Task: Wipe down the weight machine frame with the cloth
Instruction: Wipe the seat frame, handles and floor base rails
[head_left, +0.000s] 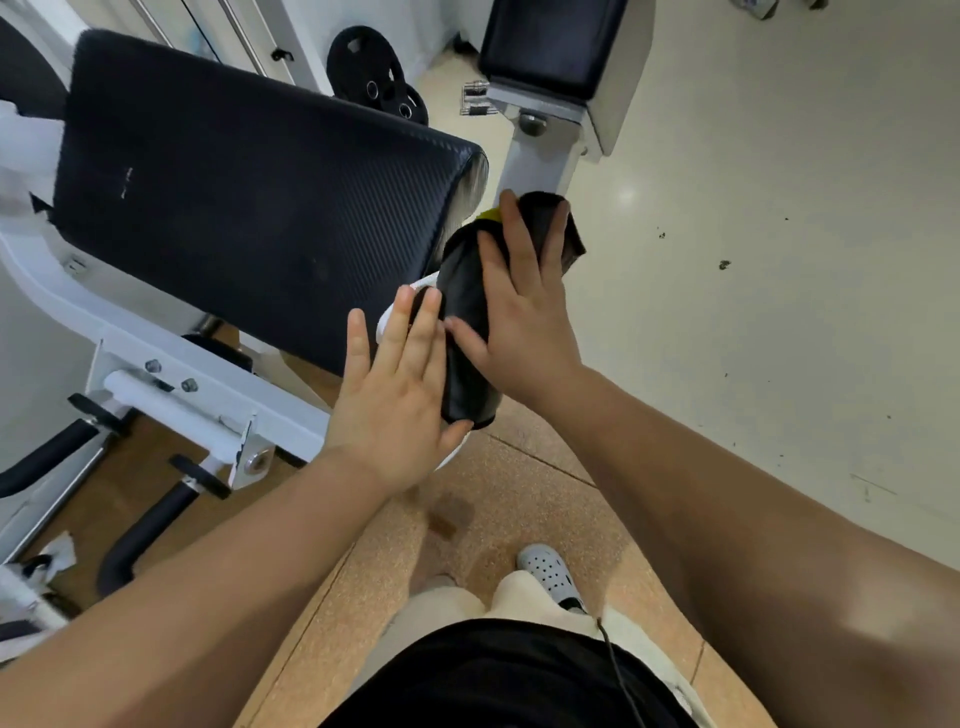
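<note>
A black cloth (467, 358) is draped over a white bar of the weight machine frame (208, 374), just right of the big black pad (249, 208). My right hand (524, 312) lies on top of the cloth with fingers spread, pressing it onto the bar. A bit of yellow shows at the cloth's far end. My left hand (395, 395) is flat against the cloth's left side, fingers straight and apart, thumb under its near end. The bar under the cloth is mostly hidden.
A white post (535, 166) rises beyond the cloth to a second black pad (550, 41). Black weight plates (374, 78) lean at the back. Black-gripped handles (145, 535) stick out low on the left. My shoe (545, 569) stands on cork flooring; pale floor lies to the right.
</note>
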